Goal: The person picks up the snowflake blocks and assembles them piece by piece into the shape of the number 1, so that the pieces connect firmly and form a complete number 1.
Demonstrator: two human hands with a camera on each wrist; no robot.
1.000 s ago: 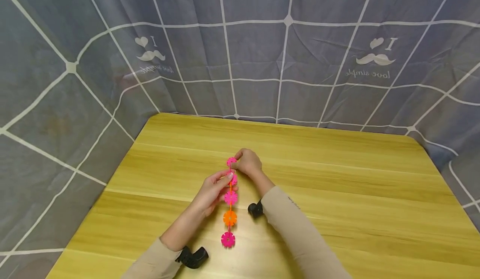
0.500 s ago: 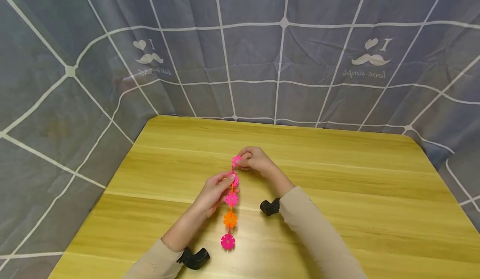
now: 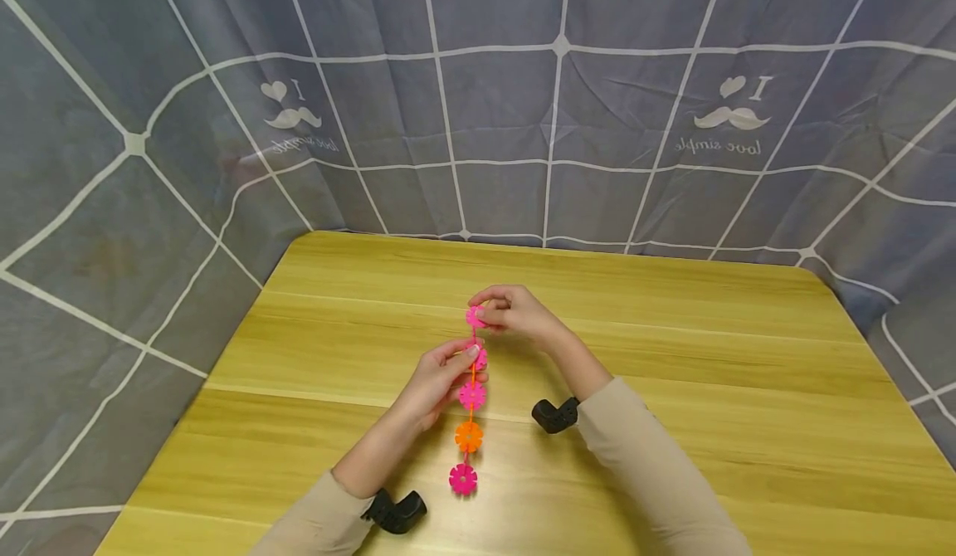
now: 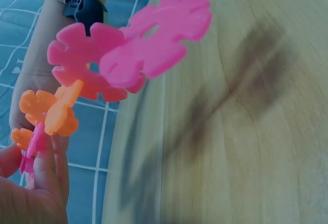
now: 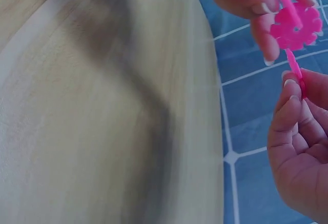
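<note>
A chain of notched, flower-shaped plastic interlocking discs, pink and orange, runs between my hands above the table. My left hand [image 3: 433, 383] pinches the chain at a pink disc near its far end, thumb on top. My right hand [image 3: 517, 315] pinches the pink end disc [image 3: 475, 316] between thumb and fingers. Toward me the chain carries on through another pink disc [image 3: 472, 396], an orange disc [image 3: 469, 437] and a deep pink disc [image 3: 463, 480]. In the left wrist view the near pink disc [image 4: 159, 34] looms large; the right wrist view shows my right fingertips [image 5: 289, 88] gripping the end disc edge-on.
Below lies a wood-grain table [image 3: 709, 390] with rounded far corners. A grey curtain [image 3: 508, 116] with white grid lines closes off the back and both sides. Black camera mounts [image 3: 396, 512] sit at both wrists. Shadows of the chain fall on the tabletop.
My right hand has shifted slightly right, its forearm swinging outward, with the end disc still pinched. The left hand and chain have drifted a little right in the view.
</note>
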